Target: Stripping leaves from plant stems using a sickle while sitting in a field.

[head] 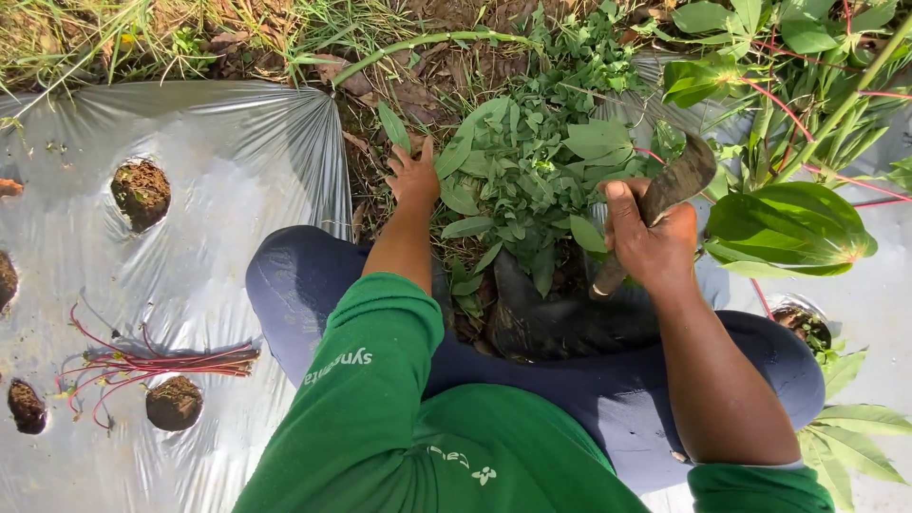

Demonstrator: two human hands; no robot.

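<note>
Green sleeves (pixel 380 380) and dark blue trousers (pixel 294 285) fill the near view, the person crouched low over the ground with knees spread. Between the knees stand dark boots (pixel 541 318), right at the foot of a leafy weed clump (pixel 532 171). Their right hand (pixel 651 242) is closed tight around the pale wooden handle of a curved sickle (pixel 670 190), its dark blade rising to the upper right, just beside the clump. Their left hand (pixel 413 176) reaches into the clump's left side, fingers spread among the leaves; whether it grips a stem I cannot tell. Silver plastic mulch sheet (pixel 218 142) covers the soil on the left, pierced by round planting holes (pixel 141 193). Near its lower left edge lies a bundle of red stalks (pixel 161 363). Broad-leaved plants with red stems (pixel 788 223) crowd the right side.
</note>
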